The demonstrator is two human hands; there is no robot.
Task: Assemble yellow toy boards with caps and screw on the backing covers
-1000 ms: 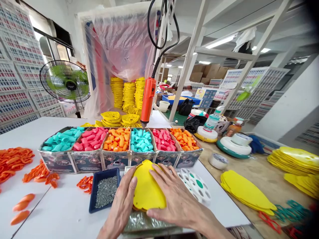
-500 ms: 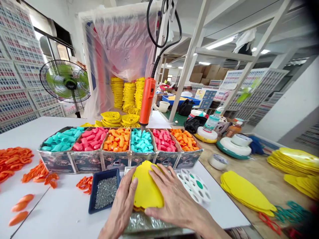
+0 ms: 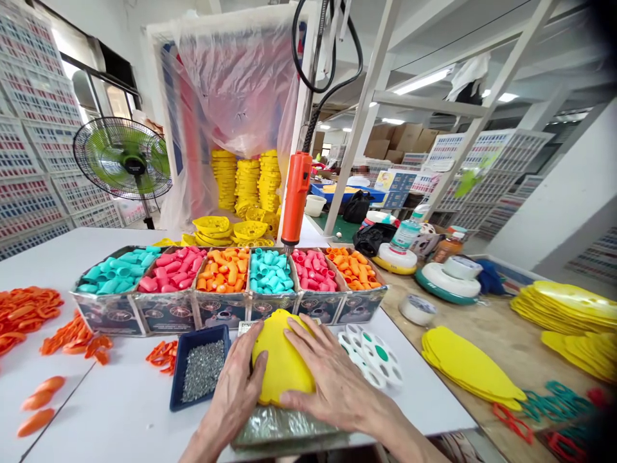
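A yellow plastic shell (image 3: 276, 357) lies between my two hands, over a block wrapped in clear plastic (image 3: 282, 426) at the table's near edge. My left hand (image 3: 240, 372) grips the shell's left side, with the thumb along its edge. Across its right side lies my right hand (image 3: 330, 368), fingers over the top and thumb at the near edge, holding it. Left of my hands sits a dark blue tray (image 3: 179, 379) of small metal screws (image 3: 204, 370). An orange electric screwdriver (image 3: 295, 199) hangs beyond the shell, tip down over the bins.
A row of bins (image 3: 224, 313) holds turquoise, pink and orange tubes. Orange parts (image 3: 31, 312) lie at left, white discs with holes (image 3: 373, 354) at right. On the side table are yellow flat pieces (image 3: 467, 366), a tape roll (image 3: 418, 309) and bottles (image 3: 407, 233).
The yellow shell has tipped slightly and settled between my hands, its near rim no longer showing. Both hands keep their hold. The view has shifted a little, and the hanging screwdriver appears farther right.
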